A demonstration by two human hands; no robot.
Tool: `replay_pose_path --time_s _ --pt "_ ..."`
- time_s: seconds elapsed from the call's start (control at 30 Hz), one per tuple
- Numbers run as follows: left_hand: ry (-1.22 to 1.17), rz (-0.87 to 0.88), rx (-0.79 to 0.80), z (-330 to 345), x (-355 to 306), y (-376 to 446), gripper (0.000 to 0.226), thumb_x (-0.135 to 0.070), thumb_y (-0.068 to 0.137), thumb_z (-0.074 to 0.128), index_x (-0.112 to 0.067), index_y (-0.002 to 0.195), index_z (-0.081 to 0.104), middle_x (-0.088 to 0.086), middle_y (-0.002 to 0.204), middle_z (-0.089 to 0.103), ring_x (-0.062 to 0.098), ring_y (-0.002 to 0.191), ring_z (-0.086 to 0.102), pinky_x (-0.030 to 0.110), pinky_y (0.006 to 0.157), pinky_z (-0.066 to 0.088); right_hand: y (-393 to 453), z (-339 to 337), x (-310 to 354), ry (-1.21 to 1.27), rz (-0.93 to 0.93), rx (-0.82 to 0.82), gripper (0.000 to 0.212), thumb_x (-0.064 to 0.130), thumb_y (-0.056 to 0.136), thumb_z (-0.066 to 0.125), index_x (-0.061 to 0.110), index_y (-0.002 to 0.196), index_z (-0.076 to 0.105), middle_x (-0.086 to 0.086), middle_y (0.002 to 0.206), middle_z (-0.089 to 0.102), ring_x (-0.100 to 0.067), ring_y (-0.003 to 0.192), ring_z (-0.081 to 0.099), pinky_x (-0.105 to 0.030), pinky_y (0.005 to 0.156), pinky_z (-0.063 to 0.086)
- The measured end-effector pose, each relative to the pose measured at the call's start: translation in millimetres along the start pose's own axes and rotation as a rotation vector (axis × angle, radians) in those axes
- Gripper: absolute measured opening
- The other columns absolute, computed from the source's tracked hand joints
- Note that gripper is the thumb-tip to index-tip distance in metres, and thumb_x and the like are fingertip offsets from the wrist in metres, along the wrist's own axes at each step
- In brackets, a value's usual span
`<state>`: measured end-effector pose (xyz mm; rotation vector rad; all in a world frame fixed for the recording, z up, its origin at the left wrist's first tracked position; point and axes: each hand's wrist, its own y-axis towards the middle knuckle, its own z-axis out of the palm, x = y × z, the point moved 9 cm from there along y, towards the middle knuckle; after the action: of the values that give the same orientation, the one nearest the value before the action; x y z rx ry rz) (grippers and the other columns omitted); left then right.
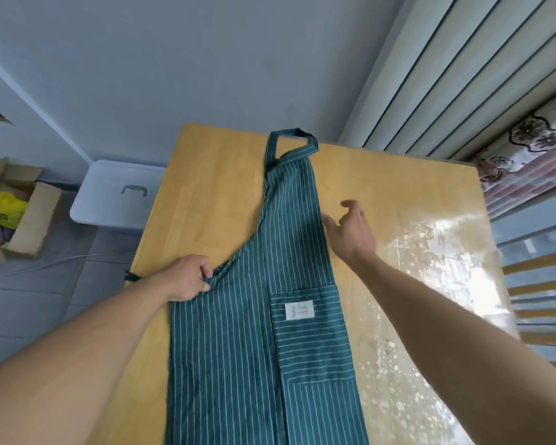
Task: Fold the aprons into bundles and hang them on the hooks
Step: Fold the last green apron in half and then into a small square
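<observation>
1. I had the apron (264,316) laid flat along the counter (206,194), already folded lengthwise in half, neck loop (291,146) at the far end, pocket w/ white label (299,311) facing up. Folded edge ran down the right side, curved armhole edge on the left.
2. Left hand (190,279) pinched the fabric at the waist corner, thumb and fingers curled round the edge. My read: it pinned that corner so the layers wouldn't slide while the next fold was set.
3. Right hand (350,231) hovered just beside the bib's right edge, fingers loose and spread, grasping nothing; thumb tip looked close to the cloth, couldn't tell if touching. Prob. lined up to smooth or take the bib.
4. No hooks in view, so hanging was a long way off; the bundle wasn't started yet.
5. Counter was yellow wood w/ a clear glossy cover, strong glare on the right half.
6. Room: grey-blue wall behind, pleated curtain (446,75) at right, white lidded bin (116,194) on the floor at left, cardboard box (20,216) w/ a yellow bag (5,208) inside, wooden chair (543,284) at far right.
</observation>
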<state>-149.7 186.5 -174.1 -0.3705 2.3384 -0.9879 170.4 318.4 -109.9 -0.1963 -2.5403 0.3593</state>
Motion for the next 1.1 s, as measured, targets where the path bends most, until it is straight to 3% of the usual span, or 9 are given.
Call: replay_pose_path --time_s 0.13,0.27,0.4,0.53,0.63,0.77,0.93,1.03,1.1 --pt "-0.104 0.044 -0.085 -6 -3 -10 0.014 -0.011 0.094 0.070 -0.012 0.100 0.058 0.006 0.090 0.060 0.018 0.072 0.055 0.027 0.063 0.043 -138 20 -78 -0.047 0.045 0.035 0.063 0.074 0.091 0.048 0.029 0.134 0.036 0.009 0.111 0.066 -0.014 0.094 0.068 -0.041 0.078 0.060" --pt "-0.008 0.021 -0.427 -28 13 -37 0.024 -0.010 0.098 0.060 -0.014 0.121 0.052 0.007 0.109 0.061 0.023 0.085 0.057 0.031 0.060 0.043 -234 34 -126 -0.023 0.193 0.110 0.053 0.071 0.085 0.061 0.032 0.117 0.045 0.019 0.085 0.063 -0.006 0.073 0.066 -0.032 0.062 0.055" --pt "0.267 0.197 -0.675 -30 10 -73 0.052 -0.013 0.095 0.063 -0.012 0.143 0.045 0.013 0.141 0.047 0.035 0.126 0.045 0.048 0.102 0.043 -294 56 -158 0.095 0.360 0.222 0.053 0.063 0.077 0.077 0.024 0.110 0.060 0.010 0.086 0.071 -0.005 0.065 0.067 -0.021 0.052 0.048" --pt "0.464 0.725 -0.357 65 -31 -130 0.069 -0.048 0.098 0.058 -0.029 0.158 0.030 0.005 0.169 0.012 0.027 0.156 0.007 0.047 0.127 0.006 -365 67 -175 0.144 0.485 0.321 0.038 0.033 0.080 0.086 0.018 0.110 0.067 0.010 0.087 0.073 -0.008 0.072 0.070 -0.018 0.053 0.051" --pt "0.569 0.660 -0.071 138 -29 -142 0.094 -0.075 0.088 0.048 -0.040 0.160 -0.002 -0.001 0.167 -0.021 0.022 0.153 -0.024 0.055 0.124 -0.011 -401 70 -179 0.242 0.538 0.316 0.043 0.016 0.080 0.086 0.011 0.118 0.066 0.007 0.095 0.077 -0.011 0.084 0.074 -0.031 0.076 0.063" --pt "0.723 0.536 0.066 168 -20 -134 0.127 -0.080 0.068 0.068 -0.041 0.158 -0.012 0.001 0.160 -0.037 0.030 0.148 -0.035 0.067 0.116 -0.018 -426 57 -141 0.370 0.465 0.302 0.041 0.003 0.088 0.076 0.011 0.125 0.062 0.010 0.097 0.078 -0.010 0.091 0.075 -0.038 0.087 0.062" --pt "0.609 0.547 0.106 163 -21 -141 0.104 -0.068 0.084 0.063 -0.038 0.160 -0.002 -0.003 0.164 -0.027 0.026 0.152 -0.026 0.065 0.118 -0.017 -452 46 -41 0.287 0.152 0.312 0.077 0.006 0.096 0.059 0.058 0.146 0.034 0.018 0.115 0.072 -0.005 0.103 0.069 -0.032 0.091 0.058" --pt "-0.061 0.426 0.013 120 -19 -145 0.050 -0.042 0.109 0.029 -0.029 0.157 0.030 0.002 0.165 0.027 0.026 0.153 0.021 0.047 0.124 0.016 -467 78 16 -0.067 -0.036 0.402 0.088 0.013 0.098 0.047 0.071 0.147 0.000 0.010 0.098 0.071 -0.010 0.075 0.065 -0.029 0.069 0.055" --pt "-0.481 0.232 -0.185 83 3 -144 0.046 -0.046 0.109 0.023 -0.024 0.137 0.052 0.000 0.134 0.059 0.030 0.126 0.053 0.035 0.096 0.040 -474 116 44 -0.333 -0.150 0.494 0.094 0.013 0.096 0.042 0.066 0.146 -0.019 0.001 0.098 0.063 -0.021 0.069 0.056 -0.035 0.063 0.050"
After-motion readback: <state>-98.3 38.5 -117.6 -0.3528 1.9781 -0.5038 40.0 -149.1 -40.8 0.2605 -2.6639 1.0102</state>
